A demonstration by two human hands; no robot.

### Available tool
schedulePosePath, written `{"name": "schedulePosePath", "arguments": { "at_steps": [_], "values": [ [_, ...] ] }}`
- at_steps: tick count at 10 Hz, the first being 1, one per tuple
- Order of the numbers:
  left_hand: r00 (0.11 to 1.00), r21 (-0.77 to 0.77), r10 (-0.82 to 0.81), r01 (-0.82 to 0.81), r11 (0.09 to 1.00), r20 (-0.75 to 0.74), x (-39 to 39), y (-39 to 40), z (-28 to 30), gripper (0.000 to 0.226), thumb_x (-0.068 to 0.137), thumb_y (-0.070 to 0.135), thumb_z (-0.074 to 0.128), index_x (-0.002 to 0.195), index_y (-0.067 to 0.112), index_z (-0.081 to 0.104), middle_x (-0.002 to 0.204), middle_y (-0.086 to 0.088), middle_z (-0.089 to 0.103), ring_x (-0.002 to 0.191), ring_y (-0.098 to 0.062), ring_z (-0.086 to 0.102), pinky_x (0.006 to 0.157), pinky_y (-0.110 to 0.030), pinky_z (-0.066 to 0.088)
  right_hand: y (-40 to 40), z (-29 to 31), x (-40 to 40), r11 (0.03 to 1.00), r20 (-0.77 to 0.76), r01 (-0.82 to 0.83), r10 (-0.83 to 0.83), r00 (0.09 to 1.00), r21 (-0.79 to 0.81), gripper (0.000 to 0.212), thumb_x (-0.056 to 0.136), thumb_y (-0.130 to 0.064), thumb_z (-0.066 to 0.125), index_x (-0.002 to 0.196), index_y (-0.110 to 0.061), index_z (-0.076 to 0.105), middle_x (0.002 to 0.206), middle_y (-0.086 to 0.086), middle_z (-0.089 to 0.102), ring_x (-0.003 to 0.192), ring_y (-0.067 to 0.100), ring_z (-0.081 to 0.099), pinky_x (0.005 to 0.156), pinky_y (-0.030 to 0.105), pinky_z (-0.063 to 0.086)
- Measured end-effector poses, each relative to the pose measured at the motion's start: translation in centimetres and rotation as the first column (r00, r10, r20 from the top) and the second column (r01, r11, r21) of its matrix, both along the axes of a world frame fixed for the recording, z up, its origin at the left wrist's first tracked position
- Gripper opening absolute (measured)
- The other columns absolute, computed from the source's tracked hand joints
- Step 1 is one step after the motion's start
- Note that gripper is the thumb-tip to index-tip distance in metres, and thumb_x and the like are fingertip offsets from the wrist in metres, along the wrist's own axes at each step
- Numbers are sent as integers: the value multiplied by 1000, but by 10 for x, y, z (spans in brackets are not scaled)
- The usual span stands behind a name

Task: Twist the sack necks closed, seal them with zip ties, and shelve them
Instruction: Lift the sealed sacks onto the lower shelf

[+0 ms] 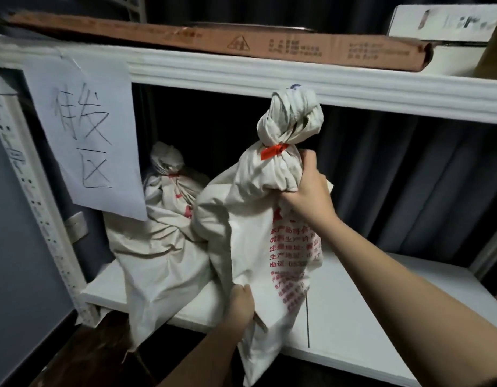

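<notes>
A white paper sheet (85,138) taped to the shelf frame carried large handwritten characters, the lowest reading 区. The front sack (255,247) bore red printed Chinese lines, among them 注册地址, 生产地址 and 电话, the numbers cut off. Print on the brown carton (241,44) above was too blurred to read.

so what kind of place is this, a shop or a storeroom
Most likely a storeroom: a white metal shelving unit with a handwritten paper sign, tied sacks on the shelf, and long cardboard boxes stacked on top.
</notes>
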State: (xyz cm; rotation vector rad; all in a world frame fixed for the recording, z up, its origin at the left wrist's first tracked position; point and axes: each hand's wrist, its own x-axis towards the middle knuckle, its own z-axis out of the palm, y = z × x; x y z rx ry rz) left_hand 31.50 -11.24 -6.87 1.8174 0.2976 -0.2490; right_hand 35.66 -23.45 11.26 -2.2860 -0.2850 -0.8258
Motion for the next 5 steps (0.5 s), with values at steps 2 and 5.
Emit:
{"name": "schedulePosePath", "arguments": {
  "at_steps": [2,5],
  "values": [
    [996,-70,-1,7,998,90,45,-7,-20,15,101,12,35,98,3,47,90,-13,53,83,-20,52,68,-26,37,-35,-27,12,979,105,194,-200,974,63,52,72,-21,63,118,-15,40,93,7,63,88,30,58,85,50,47],
    [997,-211,-76,78,974,20,64,-10,-15,43,102,22,36,142,6,32,135,-11,46,121,-25,46,96,-30,37,-52,-64,46,964,-41,92,-84,996,249,49,78,-33,71,113,-24,36,101,-6,61,95,17,61,76,34,51]
  ]
}}
